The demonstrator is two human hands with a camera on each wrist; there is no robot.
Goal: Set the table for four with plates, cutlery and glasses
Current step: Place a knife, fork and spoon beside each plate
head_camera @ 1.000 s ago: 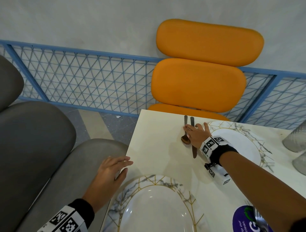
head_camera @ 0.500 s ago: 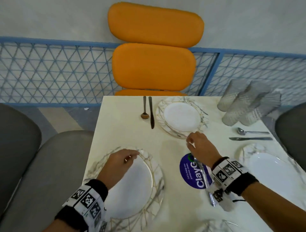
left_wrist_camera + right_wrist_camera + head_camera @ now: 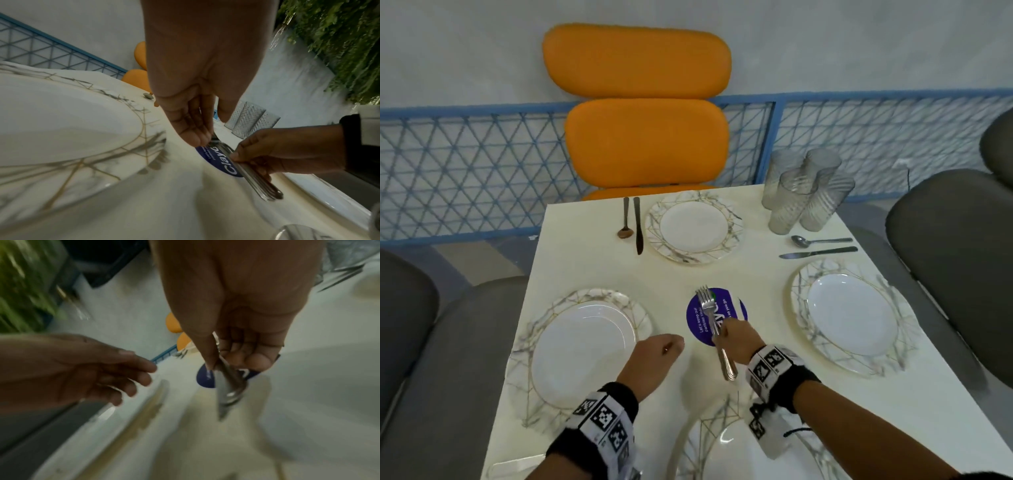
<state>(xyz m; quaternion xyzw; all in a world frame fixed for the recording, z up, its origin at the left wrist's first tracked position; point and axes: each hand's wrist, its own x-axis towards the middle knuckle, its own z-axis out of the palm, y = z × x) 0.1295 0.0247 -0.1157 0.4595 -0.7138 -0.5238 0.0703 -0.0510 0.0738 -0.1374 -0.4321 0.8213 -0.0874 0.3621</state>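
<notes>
**Cream table, partly laid**

The table (image 3: pixel 592 260) carries four marbled plates (image 3: pixel 693 226), at frame left, top centre, right and bottom. Spoon-and-knife pairs (image 3: pixel 631 224) lie beside two plates. Clustered glasses (image 3: pixel 804 195) stand upper right; a purple sticker (image 3: pixel 697 317) sits centre.

Both forearms are bare. The left wrist (image 3: pixel 604 419) wears a black fabric cuff (image 3: pixel 571 445) wrapped by a white band printed with square black-and-white coded markers. The right wrist (image 3: pixel 774 371) carries the same: a white marker band (image 3: pixel 768 365) over a black cuff (image 3: pixel 799 387), with a white boxy camera housing (image 3: pixel 768 431) beneath and a thin black cord (image 3: pixel 796 431) trailing from it.
</notes>
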